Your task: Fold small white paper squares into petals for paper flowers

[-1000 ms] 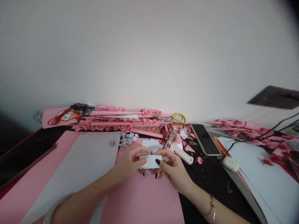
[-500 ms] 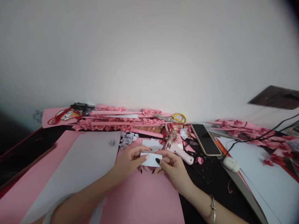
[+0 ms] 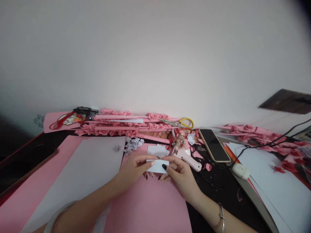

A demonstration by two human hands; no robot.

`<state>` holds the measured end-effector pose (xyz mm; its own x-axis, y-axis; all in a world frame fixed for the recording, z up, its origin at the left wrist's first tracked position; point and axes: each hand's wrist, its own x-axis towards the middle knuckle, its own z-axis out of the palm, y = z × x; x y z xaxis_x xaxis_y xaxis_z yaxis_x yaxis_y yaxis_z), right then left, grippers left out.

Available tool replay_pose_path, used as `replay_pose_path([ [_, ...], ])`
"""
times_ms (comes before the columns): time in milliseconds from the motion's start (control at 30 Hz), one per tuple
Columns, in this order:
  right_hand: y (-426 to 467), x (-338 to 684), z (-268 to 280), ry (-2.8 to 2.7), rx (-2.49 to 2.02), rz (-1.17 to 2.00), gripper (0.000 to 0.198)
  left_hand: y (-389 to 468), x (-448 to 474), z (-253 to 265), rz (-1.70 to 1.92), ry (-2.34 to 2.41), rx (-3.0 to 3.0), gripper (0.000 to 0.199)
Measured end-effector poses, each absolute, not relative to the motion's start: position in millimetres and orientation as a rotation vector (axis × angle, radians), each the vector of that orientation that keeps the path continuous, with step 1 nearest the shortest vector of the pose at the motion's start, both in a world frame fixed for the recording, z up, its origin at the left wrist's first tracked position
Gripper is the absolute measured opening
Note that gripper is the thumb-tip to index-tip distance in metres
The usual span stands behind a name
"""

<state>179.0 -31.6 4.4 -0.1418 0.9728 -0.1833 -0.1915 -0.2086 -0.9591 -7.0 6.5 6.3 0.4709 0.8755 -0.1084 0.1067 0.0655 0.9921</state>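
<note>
A small white rectangle of paper is held up between my two hands, above a large pink sheet. My left hand pinches its left end, thumb on the front face and fingers behind. At the other end, my right hand grips it the same way, its dark-nailed thumb on the front. Just beyond the fingertips lie more white paper pieces. Folded pale paper flowers sit in a cluster to their left. To the right rests a pink glue gun.
Pink paper flower stems line the wall, with yellow-handled scissors on them. A phone, a white earbud case and black cables lie at right. White sheets cover the left; another white stack is at far right.
The left index finger has come down closer to the paper's upper edge. Both hands otherwise stay in place on the paper.
</note>
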Motion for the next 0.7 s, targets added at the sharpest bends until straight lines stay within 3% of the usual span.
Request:
replay_pose_path([
  [700,-33.3,178.0,7.0,-1.076,-1.124,1.477,0.024,5.2,-6.3,5.0,0.733,0.977,1.455,0.031],
])
